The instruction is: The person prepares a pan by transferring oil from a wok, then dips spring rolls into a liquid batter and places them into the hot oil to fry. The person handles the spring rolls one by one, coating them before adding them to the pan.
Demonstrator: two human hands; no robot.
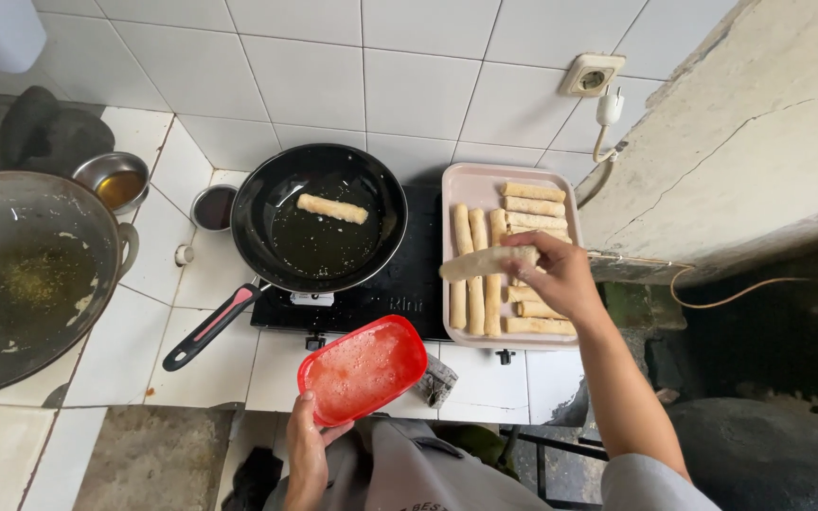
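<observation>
Red tub (362, 371), left hand (307, 452); roll (487, 262), right hand (560, 276)

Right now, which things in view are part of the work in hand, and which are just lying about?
In use:
right hand holding a roll
left hand holding the red tub
pink tray of rolls
frying pan with one roll in oil
stove

Lying about:
wok
steel bowl
small cup
wall socket

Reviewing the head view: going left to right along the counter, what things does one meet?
Large wok → small steel bowl → black frying pan with one roll → pink tray of rolls → right hand holding a roll.
</observation>
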